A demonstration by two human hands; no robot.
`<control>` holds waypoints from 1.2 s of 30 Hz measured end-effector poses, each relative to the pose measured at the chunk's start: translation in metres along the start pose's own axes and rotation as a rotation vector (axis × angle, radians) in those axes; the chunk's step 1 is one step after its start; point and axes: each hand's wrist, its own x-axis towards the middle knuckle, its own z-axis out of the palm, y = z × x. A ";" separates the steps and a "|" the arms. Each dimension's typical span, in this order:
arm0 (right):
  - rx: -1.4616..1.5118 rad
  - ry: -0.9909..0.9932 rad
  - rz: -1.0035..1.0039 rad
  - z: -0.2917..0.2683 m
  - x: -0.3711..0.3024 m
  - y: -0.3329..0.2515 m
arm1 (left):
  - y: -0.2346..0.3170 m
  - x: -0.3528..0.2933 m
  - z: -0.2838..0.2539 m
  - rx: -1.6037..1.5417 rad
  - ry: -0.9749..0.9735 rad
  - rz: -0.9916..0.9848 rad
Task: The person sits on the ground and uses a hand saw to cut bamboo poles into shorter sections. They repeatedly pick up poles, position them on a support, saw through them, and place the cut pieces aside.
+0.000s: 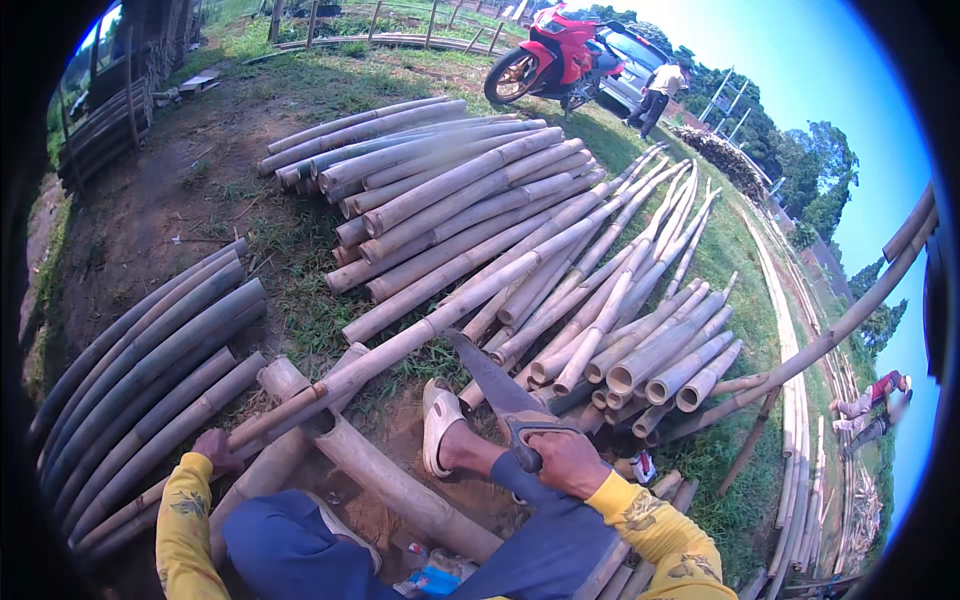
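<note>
A long, slender, tan bamboo pole (385, 362) slants across the dirt ground (225, 190), its long axis running from the ground's near left up to the far right, over the pile of cut bamboo (480, 195). Its nearer part lies across a thick, pale bamboo log (400, 487) that slopes the other way. The left hand (217, 450) is closed around the pole near its near-left end. The right hand (567, 462) holds a dark-handled handsaw (495, 385) with a broad grey metal blade; the blade points forward and to the left, its tip close by the pole, though whether they touch cannot be told. A small red-and-white packet (643, 465) lies just right of the right hand, its print too small to make out; a bright blue plastic package (435, 580) sits on the ground near the blue-trousered knees. A foot in a cream shoe (437, 425) stands between the log and the blade. Thick greenish bamboo lengths (150, 385) lie along the ground's left side, and open-ended tubes (660, 370) crowd the space beyond the saw. Farther off are a red motorcycle (562, 55), a silver car (632, 68) and a person in dark trousers (662, 88).
</note>
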 end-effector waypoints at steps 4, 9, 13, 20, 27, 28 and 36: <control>0.423 -0.068 0.344 -0.100 -0.054 -0.030 | -0.003 0.003 -0.001 0.013 0.057 -0.039; 0.965 0.157 0.388 -0.114 -0.074 -0.077 | -0.011 0.016 0.015 -0.050 0.119 0.004; 1.335 0.171 0.406 -0.045 -0.034 -0.123 | 0.024 -0.001 -0.001 -0.063 0.082 -0.012; 1.151 0.206 0.257 0.085 0.042 -0.161 | 0.028 -0.018 -0.002 -0.046 0.078 -0.026; 1.092 0.161 0.191 0.103 0.055 -0.163 | 0.038 -0.018 -0.012 -0.091 -0.005 -0.074; 1.064 0.178 0.157 0.101 0.056 -0.164 | 0.039 -0.017 -0.010 -0.092 -0.014 -0.084; 1.057 0.031 0.149 0.105 0.074 -0.171 | 0.038 -0.018 -0.007 -0.071 0.096 -0.033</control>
